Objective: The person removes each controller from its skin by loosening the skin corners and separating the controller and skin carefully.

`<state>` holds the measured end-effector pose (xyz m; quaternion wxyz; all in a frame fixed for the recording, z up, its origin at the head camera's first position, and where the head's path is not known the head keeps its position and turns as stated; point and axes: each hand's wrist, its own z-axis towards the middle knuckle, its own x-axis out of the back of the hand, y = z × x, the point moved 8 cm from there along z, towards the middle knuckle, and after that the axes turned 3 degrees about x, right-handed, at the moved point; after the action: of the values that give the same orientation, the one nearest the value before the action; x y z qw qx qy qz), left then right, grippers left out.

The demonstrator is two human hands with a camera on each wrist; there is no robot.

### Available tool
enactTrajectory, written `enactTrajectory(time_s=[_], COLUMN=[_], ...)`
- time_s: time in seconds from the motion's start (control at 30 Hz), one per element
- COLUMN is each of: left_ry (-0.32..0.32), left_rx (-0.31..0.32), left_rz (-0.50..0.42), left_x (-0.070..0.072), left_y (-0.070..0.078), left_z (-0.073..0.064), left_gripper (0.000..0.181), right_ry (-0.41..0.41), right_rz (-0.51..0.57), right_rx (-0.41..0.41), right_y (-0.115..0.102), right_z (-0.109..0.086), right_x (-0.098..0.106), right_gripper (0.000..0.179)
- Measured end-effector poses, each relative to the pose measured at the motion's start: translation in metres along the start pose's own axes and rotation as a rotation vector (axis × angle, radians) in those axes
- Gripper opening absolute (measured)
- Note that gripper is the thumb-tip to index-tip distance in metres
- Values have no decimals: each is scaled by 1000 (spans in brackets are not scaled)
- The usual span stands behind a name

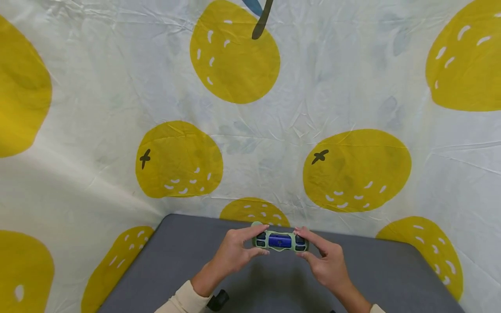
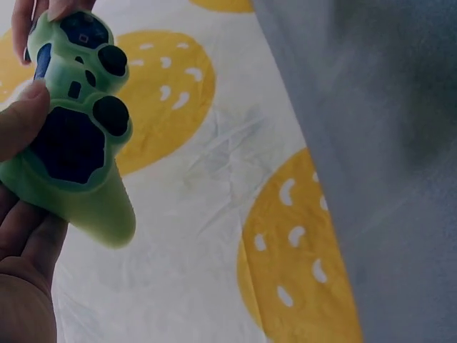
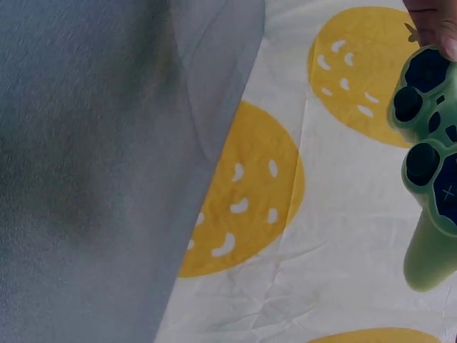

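Note:
A blue game controller in a pale green cover is held up between both hands, above the grey table. My left hand grips one end, thumb and fingers on opposite sides, and my right hand pinches the other end likewise. The head view shows its narrow edge with dark shoulder buttons. In the left wrist view the controller shows its two thumbsticks and dark button pads, the left hand curled about its grip. The right wrist view shows part of the controller and a bit of the left hand; the right hand is out of that frame.
The grey table top lies below the hands. Behind and beside it hangs a white cloth printed with large yellow fruits. A small black device sits by the left sleeve.

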<state>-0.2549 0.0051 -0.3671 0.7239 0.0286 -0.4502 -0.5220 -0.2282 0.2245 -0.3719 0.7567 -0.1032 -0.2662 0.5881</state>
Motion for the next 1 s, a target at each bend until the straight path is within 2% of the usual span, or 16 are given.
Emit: enactTrajectory(time_s=[0.17,0.33,0.4,0.47,0.53,0.67,0.73,0.83,0.93,1.0], left_ry=[-3,2,12,24,36,60,70,89,107,120], left_rx=[-17,-28,-34,-41,-51,-86,-104,-130,-161,-184], left_rz=[10,75,96,112,129,184,204,235,273,292], left_x=[2,3,2,2,1,-3,-5,-6,-8,-8], left_y=[3,5,6,7,7,8,8,9,9,10], left_z=[1,3,3,2,2,0,-1,-2,-2,-3], left_gripper=[58,50,48,46,45,43,43,43,45,45], right_ry=[13,12,6,0,-10,-57,-78,-98,-103,-116], right_rz=[-56,-80,-91,-121,-173,-335,-436,-561,-634,-651], right_rx=[104,180,195,208,217,228,264,333,378,375], right_y=[-7,-11,-10,-10,-9,-12,-17,-26,-31,-31], right_z=[-1,-3,-4,-5,-7,-8,-8,-6,-6,-6], right_x=[0,-1,-1,-1,0,-2,-5,-9,-12,-14], right_gripper=[67,72,69,51,39,39,47,73,70,64])
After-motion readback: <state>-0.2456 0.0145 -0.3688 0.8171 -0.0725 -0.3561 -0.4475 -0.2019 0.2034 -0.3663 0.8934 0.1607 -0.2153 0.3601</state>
